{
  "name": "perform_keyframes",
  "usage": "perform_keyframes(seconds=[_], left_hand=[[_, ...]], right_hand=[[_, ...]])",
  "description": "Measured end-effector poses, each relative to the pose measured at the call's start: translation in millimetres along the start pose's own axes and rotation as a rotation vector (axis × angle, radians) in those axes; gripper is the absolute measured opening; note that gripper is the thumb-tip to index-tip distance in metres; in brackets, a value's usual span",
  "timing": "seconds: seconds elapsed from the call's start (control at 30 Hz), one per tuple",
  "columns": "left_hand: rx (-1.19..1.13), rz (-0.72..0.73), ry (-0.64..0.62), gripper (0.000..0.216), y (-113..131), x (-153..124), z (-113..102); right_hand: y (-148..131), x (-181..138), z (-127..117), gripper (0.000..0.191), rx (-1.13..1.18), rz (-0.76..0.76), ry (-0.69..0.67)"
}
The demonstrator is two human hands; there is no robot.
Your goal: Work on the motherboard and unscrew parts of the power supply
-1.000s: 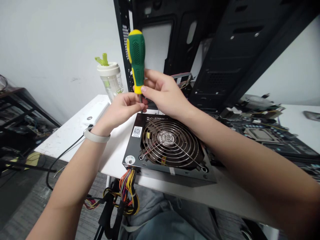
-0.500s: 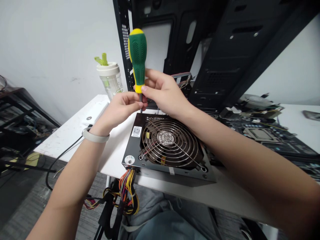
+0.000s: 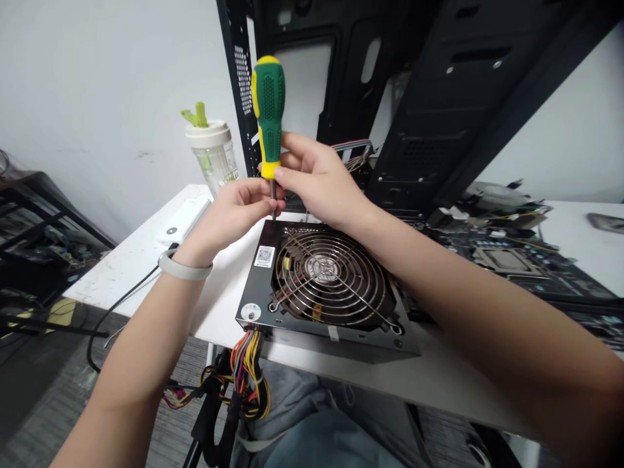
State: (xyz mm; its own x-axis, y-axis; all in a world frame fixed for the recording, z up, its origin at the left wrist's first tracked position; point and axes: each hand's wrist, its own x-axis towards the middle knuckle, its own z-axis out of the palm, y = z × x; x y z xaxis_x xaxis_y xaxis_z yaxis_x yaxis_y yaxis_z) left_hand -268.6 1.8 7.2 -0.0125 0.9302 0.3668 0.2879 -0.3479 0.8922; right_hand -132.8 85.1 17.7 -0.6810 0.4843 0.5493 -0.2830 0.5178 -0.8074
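A screwdriver [image 3: 270, 110] with a green and yellow handle stands almost upright at the far left corner of a black computer power supply [image 3: 258, 286]. My right hand [image 3: 319, 172] pinches the lower end of its handle between thumb and fingers. Lower down, my left hand [image 3: 244, 208] has its thumb and fingertips closed around the metal shaft. The tip reaches the power supply's back corner; the screw, if any, is too small to make out. A round wire fan grille [image 3: 324, 266] covers the top of the power supply, which lies on the white table [image 3: 224, 286].
Behind my hands rises a black computer case [image 3: 414, 130]. A clear drinking cup [image 3: 212, 153] and a white box [image 3: 182, 221] are on the left. To the right lie circuit boards [image 3: 511, 260]. Bundled cables [image 3: 253, 370] hang off the table's front edge.
The yellow side of the screwdriver handle has turned slightly, and the handle leans a touch less. Both hands keep their grip. The whole view has shifted slightly.
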Motion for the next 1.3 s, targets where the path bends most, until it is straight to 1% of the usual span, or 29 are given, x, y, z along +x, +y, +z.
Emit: perform_keyframes(seconds=[0.07,0.13,0.23,0.33,0.4,0.47,0.57,0.6,0.7,0.73,0.87,0.9,0.97,1.07,1.13,1.23,1.3], left_hand=[[0.01,-0.006,0.01,0.003,-2,0,-1],[0.015,-0.009,0.022,0.007,-5,0,-3],[0.022,0.0,0.029,0.012,-7,0,-3],[0.021,0.015,0.031,0.006,-4,0,-2],[0.004,0.025,0.02,0.004,-3,0,-1],[0.002,0.037,0.011,0.006,-2,0,-2],[0.034,0.045,0.027,0.009,-6,0,-3],[0.043,0.047,0.034,0.011,-8,1,-4],[0.037,0.056,0.038,0.019,-12,1,-6],[0.036,0.055,0.036,0.021,-13,1,-6],[0.081,0.055,0.031,0.016,-12,1,-5],[0.095,0.055,0.027,0.015,-10,0,-5],[0.102,0.06,0.019,0.012,-6,0,-3],[0.088,0.072,0.027,0.011,-3,0,-3],[0.097,0.063,0.028,0.012,-3,0,-3],[0.089,0.04,0.042,0.01,-7,0,-4],[0.062,0.042,0.043,0.011,-9,1,-4]], right_hand=[[-2,-1,0,0.021,-0.04,-0.014,0.022],[-4,-2,1,0.016,-0.117,-0.009,0.048],[-5,-3,1,0.017,-0.168,0.022,0.056],[-5,-3,1,0.018,-0.081,0.017,0.023],[-4,-2,1,0.027,-0.003,0.024,-0.006],[-4,-1,2,0.029,0.04,0.032,-0.025],[-3,0,1,0.012,-0.016,-0.011,-0.034],[-2,-1,1,0.01,-0.064,-0.029,-0.024],[-3,-2,0,0.023,-0.186,-0.028,0.029],[-3,-2,0,0.025,-0.202,-0.017,0.041],[-3,-1,1,0.011,-0.108,-0.003,0.024],[-3,0,1,0.012,-0.076,-0.005,0.015],[-3,1,2,0.022,-0.025,-0.001,-0.01],[-3,1,3,0.03,0.005,0.023,-0.018],[-4,0,3,0.026,0.009,0.026,-0.003],[-4,-1,2,0.007,-0.034,0.026,0.027],[-5,-2,2,0.011,-0.087,0.04,0.045]])
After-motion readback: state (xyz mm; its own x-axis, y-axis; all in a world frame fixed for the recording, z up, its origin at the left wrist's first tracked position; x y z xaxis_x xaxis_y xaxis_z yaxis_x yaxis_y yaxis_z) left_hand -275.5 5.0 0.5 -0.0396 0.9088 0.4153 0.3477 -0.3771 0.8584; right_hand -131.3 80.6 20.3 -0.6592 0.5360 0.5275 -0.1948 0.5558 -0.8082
